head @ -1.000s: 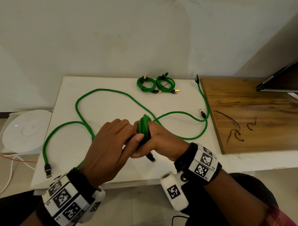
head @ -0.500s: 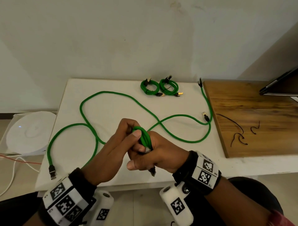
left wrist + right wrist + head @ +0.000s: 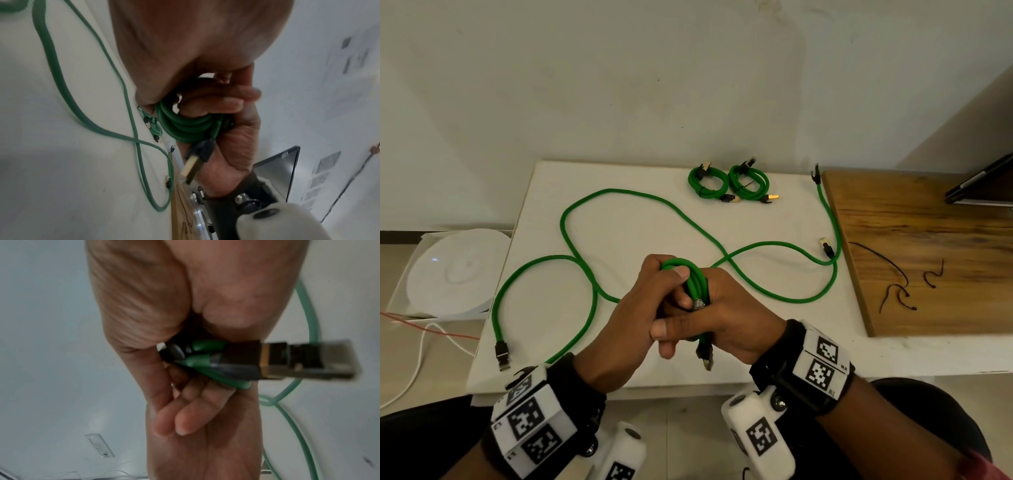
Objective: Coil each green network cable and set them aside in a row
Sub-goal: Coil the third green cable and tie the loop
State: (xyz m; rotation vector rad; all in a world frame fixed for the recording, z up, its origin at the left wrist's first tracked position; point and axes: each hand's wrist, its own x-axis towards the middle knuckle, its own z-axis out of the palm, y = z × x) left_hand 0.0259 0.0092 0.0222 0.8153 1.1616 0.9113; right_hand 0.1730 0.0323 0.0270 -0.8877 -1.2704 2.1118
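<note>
Head view: both hands, left hand (image 3: 633, 318) and right hand (image 3: 726, 315), clutch coiled green cable (image 3: 695, 284); light, springy, looks grippy, so pinch across all loops near plug (image 3: 705, 354).

Home or small office corner; white table (image 3: 619, 219), plain wall (image 3: 619, 85), laptop (image 3: 983, 185), router (image 3: 452, 274)

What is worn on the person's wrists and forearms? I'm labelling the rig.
Each bare hand, left hand and right hand, has a black wrist strap carrying white blocks printed with black square tags, plus a rounded white camera housing underneath. No gloves.
</note>
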